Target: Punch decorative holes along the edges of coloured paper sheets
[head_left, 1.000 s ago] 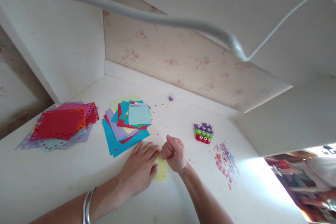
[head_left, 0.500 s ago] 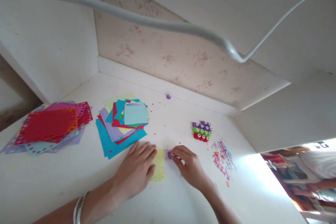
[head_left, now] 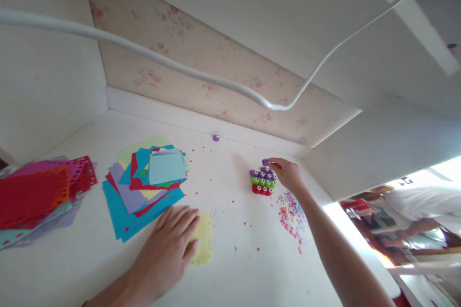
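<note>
My left hand [head_left: 173, 242] lies flat with its fingers spread, over the left part of a yellow sheet of paper [head_left: 204, 240] with small punched holes along its edge. At the back right, my right hand [head_left: 286, 171] pinches a small purple paper punch [head_left: 265, 162]. Just below it stand several paper punches in rows, among them purple ones [head_left: 262, 175], green ones [head_left: 263, 183] and red ones [head_left: 265, 190]. Another purple punch [head_left: 216, 137] sits alone by the back edge.
Coloured paper squares [head_left: 166, 169] are piled left of centre. Punched red and orange sheets [head_left: 34, 196] lie at far left. Confetti [head_left: 290, 216] is heaped under my right forearm, with bits scattered mid-table. A white cable [head_left: 216, 81] crosses above. A person's arm [head_left: 414, 228] shows at far right.
My right hand has moved from beside the yellow paper to the punch rows at the back right, carrying the purple punch. My left hand stays on the paper. The view has shifted.
</note>
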Action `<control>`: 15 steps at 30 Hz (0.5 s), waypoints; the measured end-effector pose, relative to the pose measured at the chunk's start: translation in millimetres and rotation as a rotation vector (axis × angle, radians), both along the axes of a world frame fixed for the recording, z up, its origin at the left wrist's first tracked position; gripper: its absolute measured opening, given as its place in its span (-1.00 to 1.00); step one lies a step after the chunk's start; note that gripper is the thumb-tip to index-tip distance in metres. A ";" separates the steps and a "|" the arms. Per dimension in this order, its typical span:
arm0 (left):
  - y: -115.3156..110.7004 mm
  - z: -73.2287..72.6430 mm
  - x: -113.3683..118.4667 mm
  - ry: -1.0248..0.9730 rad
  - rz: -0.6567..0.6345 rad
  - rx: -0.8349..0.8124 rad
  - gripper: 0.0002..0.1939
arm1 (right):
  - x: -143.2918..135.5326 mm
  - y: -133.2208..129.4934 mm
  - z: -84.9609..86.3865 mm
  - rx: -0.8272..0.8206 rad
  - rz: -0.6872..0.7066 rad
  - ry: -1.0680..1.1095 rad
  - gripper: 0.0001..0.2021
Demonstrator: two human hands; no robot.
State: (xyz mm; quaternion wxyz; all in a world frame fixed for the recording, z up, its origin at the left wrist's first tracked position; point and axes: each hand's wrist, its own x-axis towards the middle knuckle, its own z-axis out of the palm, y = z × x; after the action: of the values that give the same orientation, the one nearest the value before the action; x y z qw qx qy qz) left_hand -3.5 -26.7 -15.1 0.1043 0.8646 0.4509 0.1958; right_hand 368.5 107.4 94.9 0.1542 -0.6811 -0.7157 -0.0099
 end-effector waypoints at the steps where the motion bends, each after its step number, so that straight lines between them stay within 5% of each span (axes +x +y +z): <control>1: 0.2 -0.9 -0.1 -0.001 -0.001 0.002 -0.53 | 6.2 12.0 0.5 -0.024 0.016 -0.036 -0.70; 10: 2.7 -7.3 -2.1 -0.008 -0.002 0.048 -0.53 | 19.1 58.6 -22.4 -0.331 0.220 -0.274 -0.65; 15: 2.0 -5.9 -2.5 0.004 -0.006 0.052 -0.54 | 14.8 66.4 -17.8 -0.368 0.269 -0.307 -0.58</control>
State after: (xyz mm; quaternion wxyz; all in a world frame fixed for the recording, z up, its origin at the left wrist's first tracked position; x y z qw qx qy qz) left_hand -6.0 -24.8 -21.0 0.0817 0.8686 0.4433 0.2055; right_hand 383.3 173.8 77.1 -0.0824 -0.5869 -0.8046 0.0377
